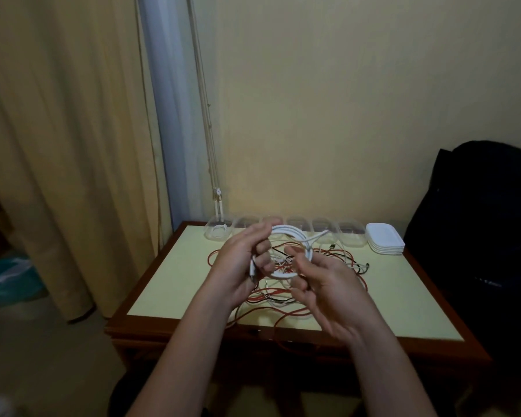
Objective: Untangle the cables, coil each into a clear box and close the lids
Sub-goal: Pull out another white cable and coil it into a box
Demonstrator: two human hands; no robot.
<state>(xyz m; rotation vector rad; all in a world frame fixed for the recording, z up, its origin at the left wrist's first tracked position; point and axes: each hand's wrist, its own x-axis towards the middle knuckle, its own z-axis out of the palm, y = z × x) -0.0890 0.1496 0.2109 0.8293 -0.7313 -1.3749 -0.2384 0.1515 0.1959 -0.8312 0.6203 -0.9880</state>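
Observation:
I hold a white cable (286, 231) wound into a round coil above the table. My left hand (242, 260) grips the coil's left side with curled fingers, and a white plug end sticks down from that fist. My right hand (325, 284) pinches the coil's lower right part. Under the hands lies a tangle of red, black and white cables (337, 260) spread over the table's middle. A row of several clear boxes (324, 233) stands open along the far edge; the leftmost box (218, 233) has a white cable in it. A stack of white lids (384, 242) sits at the row's right end.
The small table (169, 281) has a pale yellow top and a dark wooden rim. One red cable hangs over the front edge. A dark bag (478, 236) stands right of the table, curtains hang at the left, and a teal bag lies on the floor at far left.

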